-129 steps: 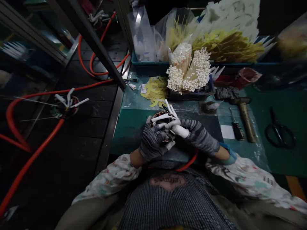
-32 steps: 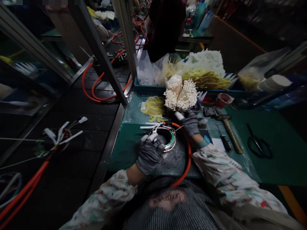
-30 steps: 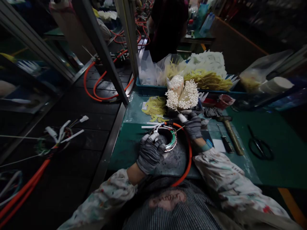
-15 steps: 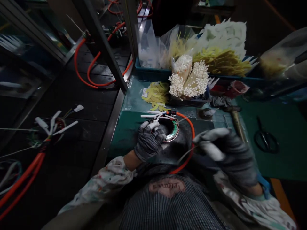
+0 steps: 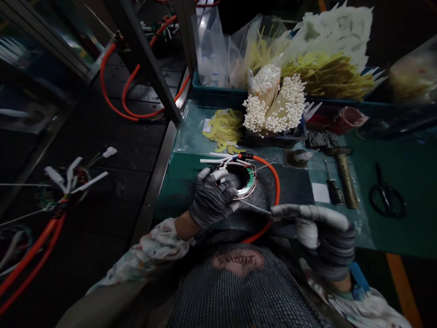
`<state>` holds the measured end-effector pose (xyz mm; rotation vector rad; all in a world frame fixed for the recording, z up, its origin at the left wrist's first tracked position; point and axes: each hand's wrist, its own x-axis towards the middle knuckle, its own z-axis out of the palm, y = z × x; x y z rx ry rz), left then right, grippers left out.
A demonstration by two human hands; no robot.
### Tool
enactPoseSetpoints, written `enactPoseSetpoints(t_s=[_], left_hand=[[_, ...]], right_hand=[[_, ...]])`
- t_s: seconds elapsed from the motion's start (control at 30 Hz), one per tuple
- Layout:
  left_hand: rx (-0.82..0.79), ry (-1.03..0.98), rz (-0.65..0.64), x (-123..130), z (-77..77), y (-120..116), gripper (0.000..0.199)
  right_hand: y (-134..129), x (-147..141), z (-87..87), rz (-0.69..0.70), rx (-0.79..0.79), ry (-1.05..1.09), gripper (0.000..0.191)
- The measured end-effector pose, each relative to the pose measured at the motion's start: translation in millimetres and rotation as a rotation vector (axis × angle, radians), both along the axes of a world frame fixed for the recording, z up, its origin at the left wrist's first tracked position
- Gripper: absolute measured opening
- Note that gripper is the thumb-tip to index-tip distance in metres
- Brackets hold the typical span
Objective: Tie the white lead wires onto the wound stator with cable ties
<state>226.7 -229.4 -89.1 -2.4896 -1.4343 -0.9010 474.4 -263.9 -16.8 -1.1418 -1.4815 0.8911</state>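
A ring-shaped motor stator (image 5: 251,181) with copper windings, white sleeved leads and a green insulating part lies on the bench before me. My left hand (image 5: 215,193), in a grey striped glove with white fingertips, is closed on the stator's left side. An orange cable (image 5: 275,178) leaves the stator's far side and curves round to its right. To the right, my gloved right hand (image 5: 316,230) pinches the end of a thin pale cord (image 5: 256,207), drawn fairly straight toward the stator's near rim. Where the cord meets the windings is too small to make out.
Behind the stator are yellow strips (image 5: 225,128), a bundle of white-tipped sticks (image 5: 276,107) and a blue tray (image 5: 218,96). A hammer (image 5: 346,180), a screwdriver (image 5: 334,189) and black scissors (image 5: 385,196) lie right. Another stator (image 5: 64,182) sits left, past the metal post.
My right hand has moved slightly down and the cord, slack and curved before, now runs straighter to the stator. My left hand keeps its hold. The view has shifted a little.
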Motion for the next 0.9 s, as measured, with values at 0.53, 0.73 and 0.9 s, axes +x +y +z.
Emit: enactPoseSetpoints(t_s=[0.53,0.73,0.9], left_hand=[[0.076,-0.031,0.023,2.2,6.5,2.7,0.023],[0.029,-0.069,-0.061,-4.0,4.6,7.5,0.018],[0.025,-0.124,-0.105,-8.1,-2.1,11.6,0.018]], right_hand=[[-1.2,4.4,-11.7,0.412,-0.290,-0.220,0.032],[33.5,-26.4,-51.7,0.169,0.031,-0.503,0.025],[66.2,-40.4,-59.9,0.102,0.178,-0.621,0.032]])
